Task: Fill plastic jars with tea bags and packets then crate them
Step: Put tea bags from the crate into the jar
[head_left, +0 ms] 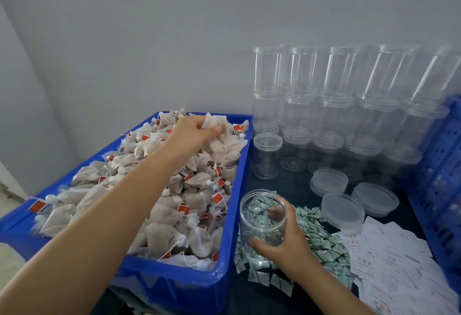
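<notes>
Packets (321, 237) lie heaped just right of the blue bin (232, 215), within easy reach. Your right hand (282, 237) wraps the open jar (262, 225) beside that bin's wall — mouth tipped up, likely to catch what comes. Farther along the bin, your left hand (194, 132) pinches a tea bag (214, 125) from the pile. Beyond the bin's far corner stand empty jars (324, 115) — spare lids (349, 202) nearer.

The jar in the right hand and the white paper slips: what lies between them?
In the head view, a heap of small green-and-white packets covers the table between the jar, held by the right hand, and the paper slips.
</notes>
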A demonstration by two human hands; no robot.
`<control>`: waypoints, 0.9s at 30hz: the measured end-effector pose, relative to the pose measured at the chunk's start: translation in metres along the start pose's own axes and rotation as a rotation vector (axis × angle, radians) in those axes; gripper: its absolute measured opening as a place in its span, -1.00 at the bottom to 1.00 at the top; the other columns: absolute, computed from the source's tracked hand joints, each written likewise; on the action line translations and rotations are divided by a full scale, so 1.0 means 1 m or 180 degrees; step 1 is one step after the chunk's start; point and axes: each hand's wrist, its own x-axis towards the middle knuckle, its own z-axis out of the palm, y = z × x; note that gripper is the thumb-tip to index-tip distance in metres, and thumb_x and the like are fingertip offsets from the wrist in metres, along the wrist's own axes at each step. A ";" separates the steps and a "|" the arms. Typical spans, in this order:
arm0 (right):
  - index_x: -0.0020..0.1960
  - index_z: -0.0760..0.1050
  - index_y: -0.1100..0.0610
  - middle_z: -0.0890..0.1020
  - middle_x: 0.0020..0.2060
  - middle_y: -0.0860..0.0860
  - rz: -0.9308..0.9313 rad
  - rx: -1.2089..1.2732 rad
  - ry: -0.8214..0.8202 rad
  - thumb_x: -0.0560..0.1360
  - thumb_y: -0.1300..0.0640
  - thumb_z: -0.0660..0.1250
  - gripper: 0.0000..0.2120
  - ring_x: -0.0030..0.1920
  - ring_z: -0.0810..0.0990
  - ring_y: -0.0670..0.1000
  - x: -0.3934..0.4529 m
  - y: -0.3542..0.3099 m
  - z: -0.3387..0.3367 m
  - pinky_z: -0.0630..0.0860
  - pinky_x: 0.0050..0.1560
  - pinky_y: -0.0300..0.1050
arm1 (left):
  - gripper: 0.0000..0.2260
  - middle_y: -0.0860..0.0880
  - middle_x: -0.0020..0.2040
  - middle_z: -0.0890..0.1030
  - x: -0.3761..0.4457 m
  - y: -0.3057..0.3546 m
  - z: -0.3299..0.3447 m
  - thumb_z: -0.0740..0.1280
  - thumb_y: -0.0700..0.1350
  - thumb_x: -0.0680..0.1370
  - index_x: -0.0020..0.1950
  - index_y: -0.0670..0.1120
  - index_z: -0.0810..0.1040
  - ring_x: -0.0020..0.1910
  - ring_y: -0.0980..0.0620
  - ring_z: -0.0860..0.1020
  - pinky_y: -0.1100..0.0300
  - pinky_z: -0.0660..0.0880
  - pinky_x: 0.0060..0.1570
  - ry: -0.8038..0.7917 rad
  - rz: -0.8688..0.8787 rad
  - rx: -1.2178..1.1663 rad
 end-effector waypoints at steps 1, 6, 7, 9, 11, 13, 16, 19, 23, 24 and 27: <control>0.19 0.02 -0.68 0.39 0.23 -0.30 0.0003 -0.0003 0.0011 0.11 -0.33 0.54 -0.11 0.17 0.39 -0.49 0.000 0.000 0.000 0.47 0.01 -0.49 | -0.92 -0.02 -0.21 0.70 -0.003 0.004 0.008 0.38 -0.05 0.52 -0.10 -0.01 0.64 -0.23 -0.03 0.66 0.11 0.59 -0.19 -0.0126 0.0032 -0.0021; 0.21 0.04 -0.66 0.40 0.25 -0.27 0.0016 0.0006 0.0050 0.12 -0.31 0.54 -0.12 0.21 0.46 -0.36 -0.001 0.001 0.001 0.53 0.13 -0.33 | -0.90 -0.02 -0.14 0.70 -0.020 0.016 0.047 0.38 -0.06 0.51 -0.04 -0.06 0.64 -0.14 0.00 0.67 0.12 0.61 -0.11 -0.0716 0.0042 -0.0187; 0.22 0.04 -0.66 0.41 0.26 -0.27 0.0021 0.0020 0.0058 0.12 -0.29 0.54 -0.12 0.21 0.47 -0.34 -0.001 0.001 0.001 0.54 0.14 -0.30 | -0.92 0.00 -0.15 0.70 -0.023 0.017 0.054 0.38 -0.06 0.51 -0.05 -0.04 0.63 -0.14 0.03 0.67 0.15 0.61 -0.11 -0.0801 0.0036 -0.0193; 0.21 0.04 -0.65 0.41 0.25 -0.28 0.0011 0.0046 0.0076 0.13 -0.28 0.54 -0.13 0.19 0.46 -0.39 -0.001 0.001 0.002 0.52 0.06 -0.38 | -0.98 0.07 -0.19 0.69 -0.030 0.017 0.067 0.39 -0.08 0.51 -0.10 0.01 0.62 -0.19 0.12 0.66 0.28 0.58 -0.21 -0.0925 0.0092 -0.0172; 0.22 0.05 -0.65 0.41 0.23 -0.31 -0.0010 0.0059 0.0095 0.15 -0.28 0.54 -0.13 0.17 0.44 -0.43 -0.001 0.000 0.002 0.50 0.00 -0.44 | -0.95 0.08 -0.22 0.69 -0.037 0.016 0.076 0.40 -0.11 0.51 -0.14 0.03 0.61 -0.22 0.16 0.65 0.35 0.55 -0.27 -0.1002 0.0163 -0.0171; 0.23 0.07 -0.63 0.41 0.17 -0.39 -0.0032 0.0097 0.0113 0.17 -0.26 0.55 -0.14 0.17 0.45 -0.42 -0.001 0.000 0.002 0.48 -0.01 -0.47 | -0.95 0.06 -0.20 0.69 -0.042 0.015 0.084 0.39 -0.12 0.51 -0.13 0.02 0.61 -0.21 0.13 0.65 0.32 0.57 -0.21 -0.1092 0.0147 -0.0247; 0.26 0.16 -0.51 0.46 0.10 -0.43 -0.0054 0.0151 0.0115 0.20 -0.20 0.56 -0.20 0.16 0.51 -0.33 -0.002 0.000 0.002 0.51 0.01 -0.40 | -0.95 0.07 -0.20 0.68 -0.050 0.010 0.092 0.38 -0.06 0.52 -0.13 0.03 0.63 -0.22 0.16 0.63 0.30 0.55 -0.17 -0.1172 0.0139 -0.0083; 0.29 0.23 -0.39 0.49 0.12 -0.41 -0.0091 0.0172 0.0140 0.22 -0.16 0.56 -0.24 0.18 0.54 -0.26 -0.001 -0.001 0.003 0.54 0.08 -0.26 | -0.83 -0.08 -0.18 0.66 -0.057 0.004 0.098 0.37 0.01 0.52 -0.10 -0.08 0.65 -0.25 0.01 0.59 0.14 0.53 -0.15 -0.1213 0.0044 0.0276; 0.40 0.20 -0.31 0.54 0.20 -0.31 -0.0103 0.0239 0.0126 0.25 -0.11 0.57 -0.16 0.22 0.56 -0.22 -0.001 0.002 0.004 0.55 0.09 -0.28 | -0.81 0.10 -0.37 0.55 -0.062 0.001 0.101 0.34 -0.03 0.55 -0.23 -0.05 0.59 -0.40 0.20 0.47 0.35 0.40 -0.30 -0.1488 0.0351 0.0960; 0.39 0.21 -0.33 0.55 0.20 -0.32 -0.0097 0.0253 0.0125 0.25 -0.11 0.57 -0.17 0.22 0.56 -0.22 -0.001 0.002 0.004 0.55 0.07 -0.30 | -0.86 0.13 -0.32 0.56 -0.063 0.002 0.102 0.33 -0.06 0.55 -0.19 -0.02 0.61 -0.35 0.22 0.48 0.37 0.40 -0.28 -0.1556 0.0501 0.1186; 0.37 0.21 -0.36 0.54 0.19 -0.33 -0.0123 0.0265 0.0131 0.26 -0.11 0.57 -0.19 0.22 0.56 -0.22 -0.001 0.004 0.005 0.53 0.09 -0.29 | -0.88 0.05 -0.18 0.60 -0.065 0.004 0.107 0.29 -0.12 0.56 -0.02 -0.08 0.62 -0.20 0.10 0.53 0.23 0.48 -0.13 -0.1767 0.0811 0.1837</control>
